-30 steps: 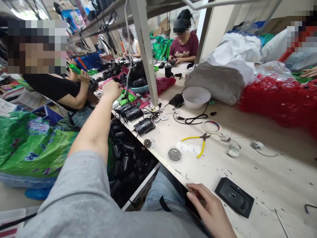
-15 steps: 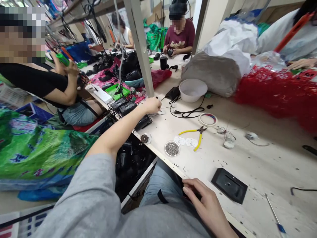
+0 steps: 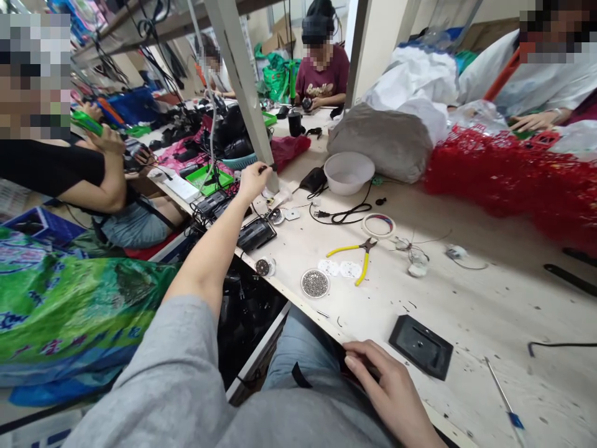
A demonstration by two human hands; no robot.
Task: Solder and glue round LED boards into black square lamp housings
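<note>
My left hand (image 3: pixel 254 182) is stretched out over the far left part of the bench, beside the upright post (image 3: pixel 242 93). Its fingers are pinched together around a small dark thing that I cannot make out. Below it lie a round motor-like part (image 3: pixel 276 216), a white plate piece (image 3: pixel 292 214) and a black casing (image 3: pixel 256 233). My right hand (image 3: pixel 387 386) rests at the bench's near edge, fingers loosely extended and nothing visibly held. Nearest to it is a black tray-shaped block (image 3: pixel 421 346). A dish of small metal screws (image 3: pixel 315 283) and yellow-handled cutters (image 3: pixel 359 255) lie between the hands.
A white bowl (image 3: pixel 349 173), a coiled black cord (image 3: pixel 347 214) and a tape roll (image 3: pixel 379 225) lie farther back. Red netting (image 3: pixel 508 180) and a grey bag (image 3: pixel 380 140) line the back right. A screwdriver (image 3: pixel 504 392) lies at right. Co-workers sit around the bench.
My left hand has risen and moved away from the bench top toward the post, uncovering the round part and white piece beneath. My right hand stays put. The view has shifted slightly right.
</note>
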